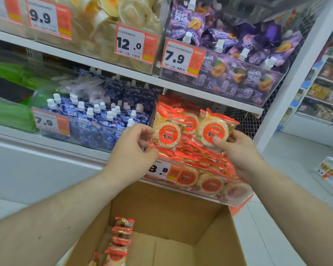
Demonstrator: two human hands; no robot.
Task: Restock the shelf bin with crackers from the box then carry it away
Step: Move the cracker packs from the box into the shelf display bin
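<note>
A clear shelf bin [240,197] at centre right is piled with red-and-orange cracker packets. My left hand [132,150] pinches one cracker packet [166,135] upright over the bin's left side. My right hand [240,150] grips another cracker packet [213,133] over the middle of the bin, thumb on its front. Below my arms stands an open cardboard box [181,223] with a few cracker packets [120,240] lined along its left inner wall.
A bin of blue jelly pouches [96,120] sits left of the cracker bin, purple pouches [238,60] on the shelf above. A white shelf upright [288,83] rises at the right. More shelves [323,89] stand far right across a white floor.
</note>
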